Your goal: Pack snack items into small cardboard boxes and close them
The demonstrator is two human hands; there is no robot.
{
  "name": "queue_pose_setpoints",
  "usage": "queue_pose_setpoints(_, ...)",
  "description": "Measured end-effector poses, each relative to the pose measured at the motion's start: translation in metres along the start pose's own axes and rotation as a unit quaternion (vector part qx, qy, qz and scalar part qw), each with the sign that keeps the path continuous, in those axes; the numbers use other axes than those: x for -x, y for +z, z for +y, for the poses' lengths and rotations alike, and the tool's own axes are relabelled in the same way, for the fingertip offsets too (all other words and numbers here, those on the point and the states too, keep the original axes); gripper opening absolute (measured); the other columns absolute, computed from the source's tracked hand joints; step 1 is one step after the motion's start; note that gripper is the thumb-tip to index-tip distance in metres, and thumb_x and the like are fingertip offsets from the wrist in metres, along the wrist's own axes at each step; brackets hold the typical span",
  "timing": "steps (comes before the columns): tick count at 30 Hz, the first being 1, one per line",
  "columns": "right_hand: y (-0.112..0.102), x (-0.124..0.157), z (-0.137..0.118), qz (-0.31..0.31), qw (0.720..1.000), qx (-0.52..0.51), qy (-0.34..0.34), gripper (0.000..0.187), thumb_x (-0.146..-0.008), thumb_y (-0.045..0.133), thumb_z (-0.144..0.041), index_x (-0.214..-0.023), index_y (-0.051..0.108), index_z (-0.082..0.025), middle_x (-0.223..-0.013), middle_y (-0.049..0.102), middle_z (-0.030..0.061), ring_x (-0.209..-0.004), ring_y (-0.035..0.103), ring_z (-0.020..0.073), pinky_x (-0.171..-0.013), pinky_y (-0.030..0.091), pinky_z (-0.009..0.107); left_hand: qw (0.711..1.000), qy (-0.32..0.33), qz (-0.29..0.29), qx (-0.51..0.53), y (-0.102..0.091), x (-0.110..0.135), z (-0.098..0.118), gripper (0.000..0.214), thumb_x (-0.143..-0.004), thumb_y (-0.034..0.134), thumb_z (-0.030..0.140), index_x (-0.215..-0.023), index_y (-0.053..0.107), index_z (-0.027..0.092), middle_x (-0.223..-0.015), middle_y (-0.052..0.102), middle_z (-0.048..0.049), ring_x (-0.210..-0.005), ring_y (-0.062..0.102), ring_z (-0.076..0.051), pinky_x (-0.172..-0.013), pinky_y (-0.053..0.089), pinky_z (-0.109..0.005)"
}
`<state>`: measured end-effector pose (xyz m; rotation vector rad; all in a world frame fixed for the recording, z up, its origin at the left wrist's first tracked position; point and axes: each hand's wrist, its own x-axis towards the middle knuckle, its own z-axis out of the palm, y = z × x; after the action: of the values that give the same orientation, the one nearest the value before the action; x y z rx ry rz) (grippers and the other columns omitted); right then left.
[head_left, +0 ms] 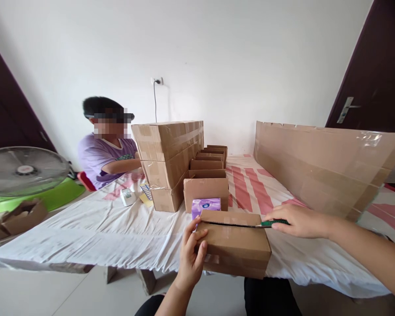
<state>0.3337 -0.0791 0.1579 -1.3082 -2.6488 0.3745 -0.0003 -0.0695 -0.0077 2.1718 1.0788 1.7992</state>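
Note:
A taped cardboard box [237,239] lies at the near edge of the table, with a dark slit running along its top. My left hand [193,250] grips the box's left end, thumb on the near side and fingers over the top. In my right hand [296,219] is a green-handled utility knife [274,223], its tip at the right end of the slit. Just behind the box stands a purple tissue pack [206,206], partly hidden by it. An open cardboard box [206,189] is behind the pack.
Large stacked cartons [169,164] stand left of a row of open boxes [212,157]. A tall cardboard panel [325,162] rises on the right. Across the table sits a person [108,153]. A fan [23,171] is at far left. A white cloth [85,237] covers the table.

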Motion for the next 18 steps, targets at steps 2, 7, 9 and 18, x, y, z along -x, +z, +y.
queue_pose_setpoints(2,0.007,0.014,0.019,-0.002,0.999,-0.034,0.031,0.029,-0.091,0.052,-0.032,-0.113,0.069,-0.027,-0.11,0.072,0.0044,-0.099,0.066,0.0238,-0.086,0.051,0.036,1.0,-0.001,0.006,-0.002,0.001,-0.001,0.001,0.018,-0.093,0.049,0.021,-0.107,0.06,0.021,-0.138,0.049,-0.0118,-0.129,0.05,-0.028,-0.104,0.047,-0.048)
queue_pose_setpoints(7,0.05,0.04,0.066,0.015,0.989,-0.089,0.118,0.039,-0.089,0.052,-0.041,-0.117,0.067,-0.019,-0.118,0.069,0.0122,-0.108,0.063,0.0281,-0.094,0.049,0.04,1.0,0.007,0.028,0.0,0.005,-0.004,0.002,0.016,-0.093,0.049,0.02,-0.104,0.06,0.021,-0.134,0.051,-0.011,-0.126,0.052,-0.027,-0.102,0.048,-0.047)
queue_pose_setpoints(9,0.074,0.047,0.082,0.033,0.987,-0.059,0.147,0.036,-0.087,0.052,-0.037,-0.113,0.068,-0.018,-0.116,0.069,0.0138,-0.109,0.063,0.0299,-0.096,0.047,0.042,0.999,0.013,0.038,0.001,0.007,-0.005,0.003,0.015,-0.093,0.048,0.02,-0.104,0.06,0.021,-0.133,0.052,-0.0109,-0.125,0.053,-0.027,-0.101,0.048,-0.046)
queue_pose_setpoints(18,0.121,0.046,0.108,0.04,0.984,0.033,0.172,0.034,-0.076,0.061,-0.02,-0.108,0.069,-0.018,-0.107,0.069,0.0134,-0.102,0.062,0.0317,-0.091,0.047,0.045,0.999,0.015,0.05,0.0,0.008,-0.002,0.002,0.016,-0.093,0.048,0.021,-0.104,0.06,0.021,-0.133,0.052,-0.0106,-0.125,0.053,-0.027,-0.101,0.047,-0.045)
